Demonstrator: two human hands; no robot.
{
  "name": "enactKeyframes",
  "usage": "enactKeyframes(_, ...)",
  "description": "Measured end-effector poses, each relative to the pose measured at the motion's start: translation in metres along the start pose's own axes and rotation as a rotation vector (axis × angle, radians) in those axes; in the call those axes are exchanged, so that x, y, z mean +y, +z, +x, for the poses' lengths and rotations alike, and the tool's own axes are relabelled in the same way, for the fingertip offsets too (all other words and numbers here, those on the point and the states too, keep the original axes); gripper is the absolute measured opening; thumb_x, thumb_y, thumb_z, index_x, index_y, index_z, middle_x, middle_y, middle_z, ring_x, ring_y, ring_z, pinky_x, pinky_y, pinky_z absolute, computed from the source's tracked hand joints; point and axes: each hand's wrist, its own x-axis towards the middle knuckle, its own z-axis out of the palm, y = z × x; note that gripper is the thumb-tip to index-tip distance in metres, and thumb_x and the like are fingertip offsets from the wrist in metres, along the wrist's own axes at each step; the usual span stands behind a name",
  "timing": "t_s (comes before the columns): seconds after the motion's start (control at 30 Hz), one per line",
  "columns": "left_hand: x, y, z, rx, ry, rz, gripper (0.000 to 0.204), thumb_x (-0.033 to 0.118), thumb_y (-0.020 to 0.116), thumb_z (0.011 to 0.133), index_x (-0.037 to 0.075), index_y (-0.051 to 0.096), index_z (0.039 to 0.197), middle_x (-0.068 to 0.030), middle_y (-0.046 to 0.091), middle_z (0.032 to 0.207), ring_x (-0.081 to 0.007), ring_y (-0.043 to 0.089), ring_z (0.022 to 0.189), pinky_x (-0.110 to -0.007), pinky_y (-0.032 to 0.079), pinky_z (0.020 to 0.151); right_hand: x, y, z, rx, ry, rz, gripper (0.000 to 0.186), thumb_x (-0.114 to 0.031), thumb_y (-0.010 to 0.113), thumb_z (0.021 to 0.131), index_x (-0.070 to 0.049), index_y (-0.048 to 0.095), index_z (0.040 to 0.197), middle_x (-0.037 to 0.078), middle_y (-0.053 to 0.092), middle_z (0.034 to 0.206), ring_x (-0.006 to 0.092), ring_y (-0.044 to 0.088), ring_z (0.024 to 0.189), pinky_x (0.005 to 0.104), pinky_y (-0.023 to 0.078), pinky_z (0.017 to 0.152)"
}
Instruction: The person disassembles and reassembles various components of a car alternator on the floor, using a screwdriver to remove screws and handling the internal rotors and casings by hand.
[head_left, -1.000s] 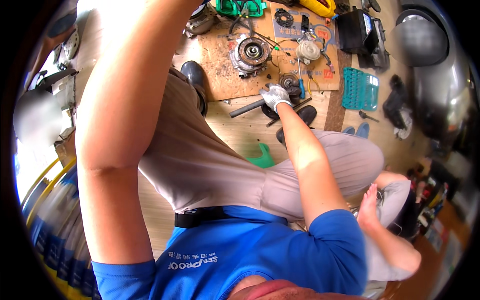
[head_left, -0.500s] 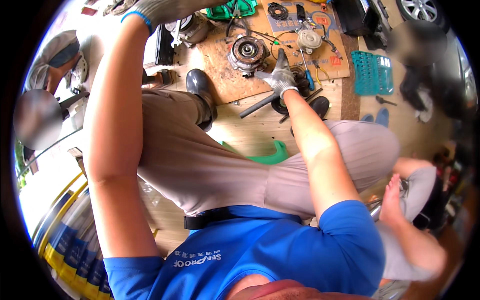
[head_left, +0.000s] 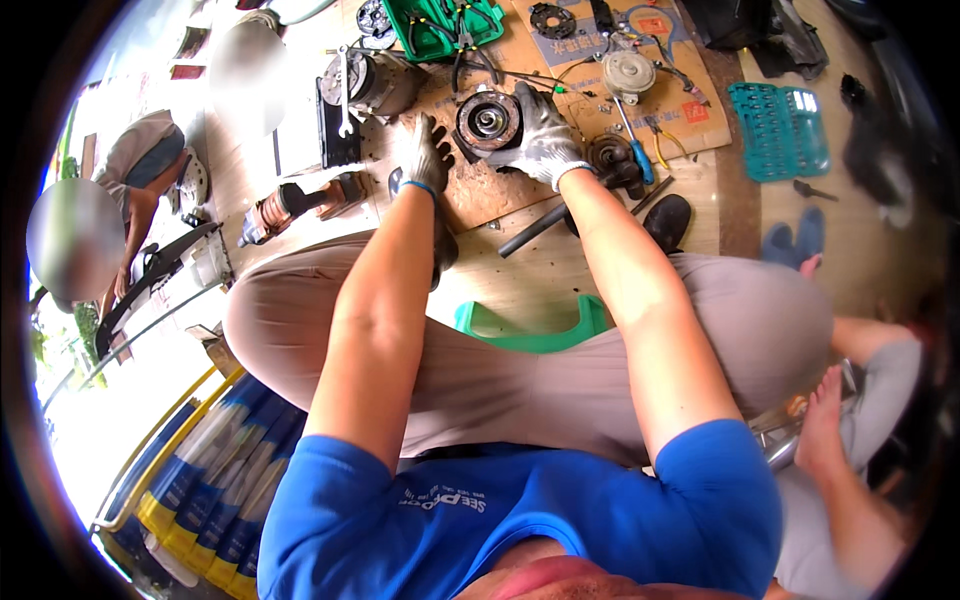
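A round, grease-darkened pulley unit (head_left: 489, 120) with a ringed metal face sits on the cardboard (head_left: 475, 195) ahead of me. My right hand (head_left: 545, 140), in a grey-white glove, grips it from the right, thumb along its near edge and fingers up its far right side. Just left of the pulley unit is my left hand (head_left: 420, 158), gloved as well, with dark fingertips apart and nothing in them. A dark round bar (head_left: 533, 230) lies on the floor below my right wrist.
At the left, a metal motor-like unit (head_left: 385, 85) has a wrench (head_left: 345, 95) against it. An open green tool case (head_left: 440, 25) with pliers lies beyond. Rightward are a silver round motor (head_left: 628, 76), a blue-handled screwdriver (head_left: 640, 158) and a teal socket case (head_left: 780, 130). Other people sit nearby.
My left hand has come down from the upper left to beside the pulley unit. My right hand has moved from its near right side onto it.
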Motion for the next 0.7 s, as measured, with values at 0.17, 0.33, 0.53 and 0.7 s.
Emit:
enactKeyframes(0.17,-0.032,0.011,0.055,-0.261,-0.040,-0.268,0.061,0.051,0.036,0.112,0.002,0.054,0.144,-0.0113,0.062,0.144,-0.0239,0.059,0.129,-0.037,0.046,0.111,0.015,0.024,0.033,0.144,-0.367,0.002,0.142,-0.090,0.072,0.061,-0.014,0.012,0.166,0.015,0.013,0.172,0.0309,0.013,0.159,0.0404,0.034,0.124)
enactKeyframes(0.33,-0.007,0.031,0.054,-0.358,-0.044,-0.416,0.066,0.057,0.048,0.105,0.004,0.054,0.145,-0.0147,0.059,0.145,-0.0308,0.060,0.129,-0.045,0.048,0.112,0.017,0.022,0.063,0.224,-0.230,0.256,0.138,-0.091,0.074,0.054,-0.011,0.032,0.159,0.018,0.033,0.164,0.0305,0.045,0.144,0.0413,0.043,0.118)
enactKeyframes(0.53,0.056,0.081,0.036,-0.386,-0.061,-0.013,0.060,0.055,0.055,0.104,0.007,0.058,0.139,-0.0118,0.068,0.132,-0.0258,0.064,0.121,-0.041,0.050,0.105,0.026,0.001,0.073,0.541,-0.167,1.168,0.102,-0.100,0.050,0.071,-0.003,0.072,0.091,0.004,0.071,0.076,0.0170,0.063,0.063,0.0341,0.049,0.060)
enactKeyframes(0.7,0.128,0.110,-0.013,-0.500,0.437,1.348,0.053,0.040,0.051,0.108,0.007,0.056,0.148,-0.0134,0.064,0.139,-0.0255,0.058,0.129,-0.034,0.041,0.113,0.004,0.021,0.036,-0.106,0.246,2.055,0.083,-0.079,0.043,0.095,-0.012,0.060,0.141,0.009,0.069,0.130,0.0226,0.066,0.115,0.0396,0.055,0.095)
